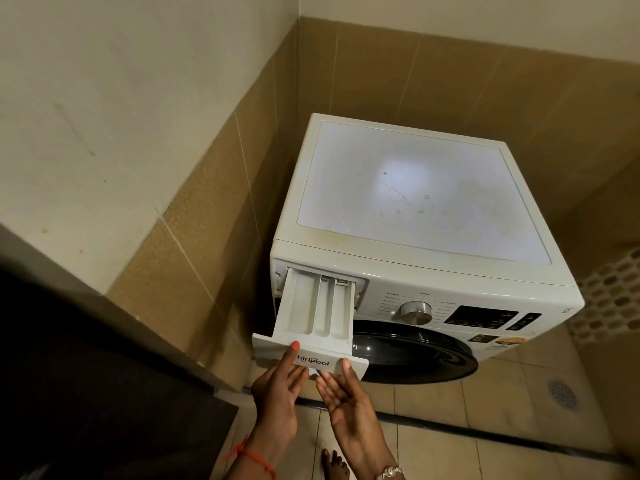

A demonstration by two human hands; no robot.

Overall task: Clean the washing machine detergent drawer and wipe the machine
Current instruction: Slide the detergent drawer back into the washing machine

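Detergent drawer (pixel 317 306): white plastic, pulled far out of its slot at the upper left of the washing machine (pixel 415 188) front. Three long compartments run side by side, with a small insert at the back of the right one. Inside walls look dull off-white; can't tell film from shadow at this res. The front panel (pixel 266 342) carries the brand lettering, its first letter covered by your thumb.

Left grip (pixel 277 386): thumb on top of the panel, fingers curled beneath, clamped on it. Right grip (pixel 346 400): palm up, thumb tip on the panel's right top edge, fingers running under it, also clamped on the panel. Red thread (pixel 254 457) on your L wrist, watch (pixel 389 472) on your R.

Machine top: pale, with a glare patch, scattered droplets and specks, and a yellowed rim. The front has a silver dial (pixel 415 312), a dark display (pixel 481 317) and a dark round door (pixel 408 355) just below the drawer.

Room: the machine sits in a corner. Walls are tan tile (pixel 214 216) below and cream paint above. Floor (pixel 502 403) is beige tile, with a dark strip crossing it under your hands and a drain (pixel 561 393) to the right.

Clearance: narrow gap between the machine's left side and the wall. A dark counter (pixel 104 393) fills the left foreground, near the drawer panel. There is open floor to the right of your hands.
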